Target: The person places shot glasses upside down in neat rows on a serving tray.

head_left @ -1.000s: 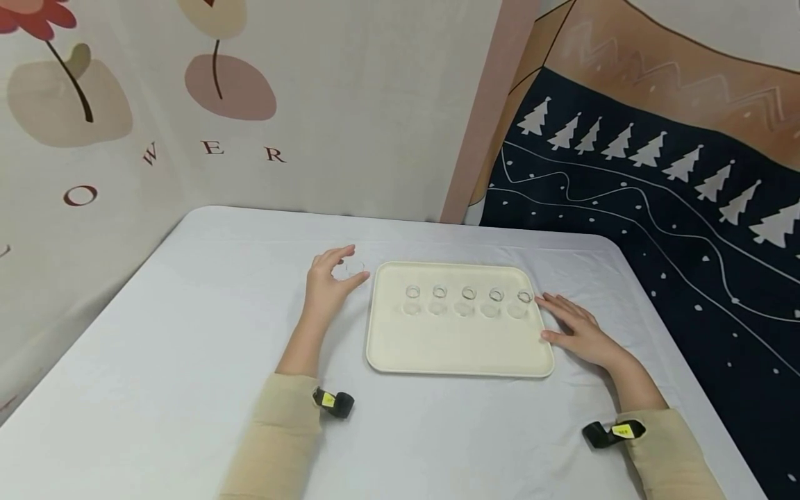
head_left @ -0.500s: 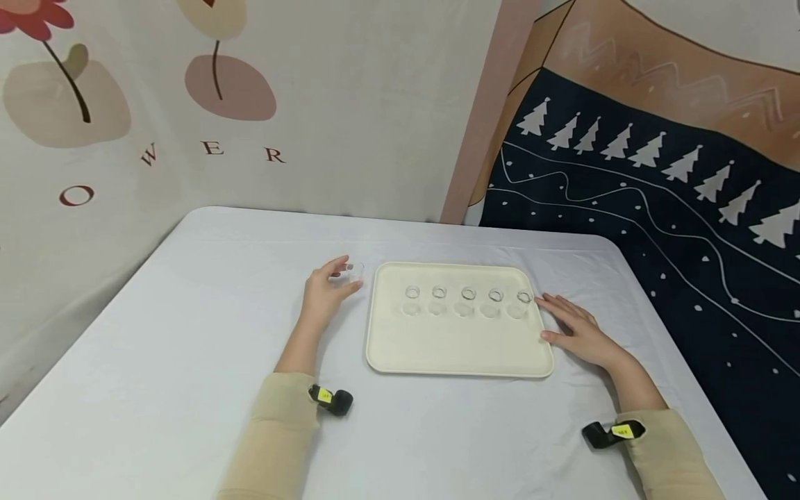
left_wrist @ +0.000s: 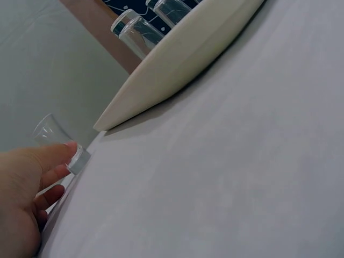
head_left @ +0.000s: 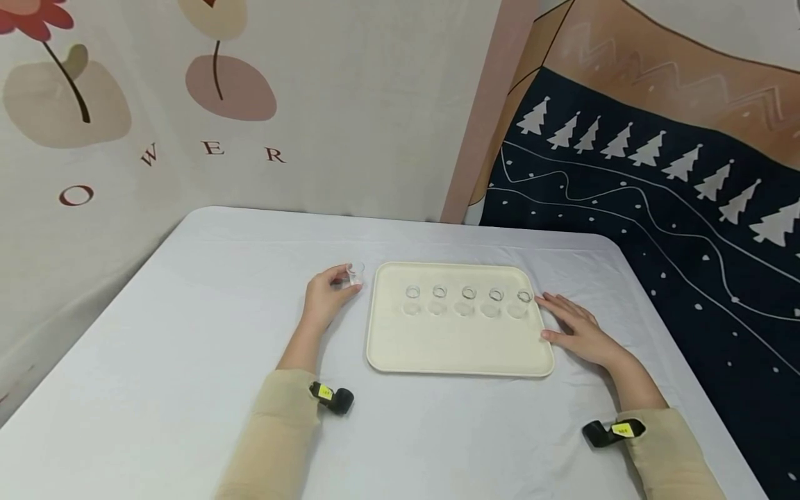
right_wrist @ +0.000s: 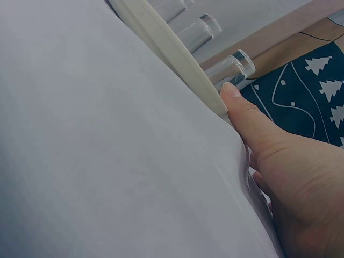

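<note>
A small clear shot glass [head_left: 356, 273] stands upright beside the tray's left edge, and my left hand [head_left: 323, 297] holds it between thumb and fingers. In the left wrist view, the thick base of this glass [left_wrist: 52, 130] is down at the white cloth and its wider mouth faces up. On the cream tray [head_left: 459, 354], several similar shot glasses [head_left: 464, 308] form one row, turned upside down with thick bases up. My right hand [head_left: 584, 333] lies at the tray's right side, fingers extended, with fingertips and thumb at the rim near the last glass.
A white cloth covers the table [head_left: 187, 347]. Behind it hangs a pale printed curtain [head_left: 362, 111]. A dark cloth with tree shapes [head_left: 625, 194] hangs at the right.
My left hand has come down toward the table, and its widely spread thumb and fingers have drawn closer around the shot glass. The right hand and the tray stay as they were.
</note>
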{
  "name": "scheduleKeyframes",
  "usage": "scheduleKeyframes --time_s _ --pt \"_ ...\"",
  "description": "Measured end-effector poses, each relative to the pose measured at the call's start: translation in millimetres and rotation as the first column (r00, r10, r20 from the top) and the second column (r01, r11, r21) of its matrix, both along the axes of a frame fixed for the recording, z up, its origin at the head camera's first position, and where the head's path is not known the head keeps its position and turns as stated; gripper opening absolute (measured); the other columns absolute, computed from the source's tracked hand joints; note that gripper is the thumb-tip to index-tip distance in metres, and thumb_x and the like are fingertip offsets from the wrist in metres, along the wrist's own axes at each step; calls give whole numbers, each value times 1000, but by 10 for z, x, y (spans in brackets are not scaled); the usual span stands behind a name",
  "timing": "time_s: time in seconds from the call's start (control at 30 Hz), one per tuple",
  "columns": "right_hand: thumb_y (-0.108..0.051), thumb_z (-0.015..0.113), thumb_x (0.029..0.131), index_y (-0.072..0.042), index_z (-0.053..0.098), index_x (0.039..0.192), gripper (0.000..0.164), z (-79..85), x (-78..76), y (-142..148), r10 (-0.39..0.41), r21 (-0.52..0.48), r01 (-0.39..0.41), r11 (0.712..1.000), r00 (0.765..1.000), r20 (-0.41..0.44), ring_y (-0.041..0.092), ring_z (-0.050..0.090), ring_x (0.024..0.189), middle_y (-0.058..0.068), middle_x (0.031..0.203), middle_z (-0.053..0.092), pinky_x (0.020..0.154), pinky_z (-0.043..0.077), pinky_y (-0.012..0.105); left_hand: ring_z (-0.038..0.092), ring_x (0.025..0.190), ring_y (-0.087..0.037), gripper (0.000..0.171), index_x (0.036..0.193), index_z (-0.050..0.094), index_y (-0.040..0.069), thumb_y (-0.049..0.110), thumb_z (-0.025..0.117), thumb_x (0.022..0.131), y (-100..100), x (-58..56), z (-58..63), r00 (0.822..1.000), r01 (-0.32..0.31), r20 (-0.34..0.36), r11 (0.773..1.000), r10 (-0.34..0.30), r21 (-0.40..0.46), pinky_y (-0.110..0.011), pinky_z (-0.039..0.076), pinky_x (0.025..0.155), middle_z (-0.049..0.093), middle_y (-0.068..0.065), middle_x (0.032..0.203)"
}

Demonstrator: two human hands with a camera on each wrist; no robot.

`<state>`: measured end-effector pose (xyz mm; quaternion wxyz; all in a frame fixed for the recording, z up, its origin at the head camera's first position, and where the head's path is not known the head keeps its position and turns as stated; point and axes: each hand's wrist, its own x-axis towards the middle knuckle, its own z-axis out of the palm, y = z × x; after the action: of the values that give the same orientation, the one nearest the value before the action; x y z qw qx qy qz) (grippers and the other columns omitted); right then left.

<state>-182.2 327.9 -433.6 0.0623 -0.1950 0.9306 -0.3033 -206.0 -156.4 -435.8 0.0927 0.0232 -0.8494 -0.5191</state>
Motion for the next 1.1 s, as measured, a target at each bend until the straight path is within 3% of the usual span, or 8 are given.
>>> scheduleKeyframes --time_s 0.5,0.87,1.1 --pt "-33 65 92 -11 35 148 68 12 -4 5 0 2 0 1000 1000 -4 46 8 140 24 153 20 105 -2 64 57 104 -31 37 114 65 -3 13 76 83 38 -18 3 1000 -13 -16 997 12 -78 -41 44 93 64 -19 109" --pt "-33 64 92 -11 35 148 68 5 -2 0 1 -3 -1 1000 1000 5 46 7 140 23 154 19 106 -3 64 59 102 -28 35 111 64 -1 16 76 83 41 35 75 1000 -2 -8 1000 3 24 -38 47 90 65 -16 108" --pt "-32 64 92 -11 35 148 67 7 -1 -5 7 -4 -7 1000 1000 1 46 8 139 24 153 20 106 -2 64 56 100 -22 33 112 67 4 19 76 83 33 54 154 999 12 -47 998 -9 66 -33 49 76 65 -10 107"
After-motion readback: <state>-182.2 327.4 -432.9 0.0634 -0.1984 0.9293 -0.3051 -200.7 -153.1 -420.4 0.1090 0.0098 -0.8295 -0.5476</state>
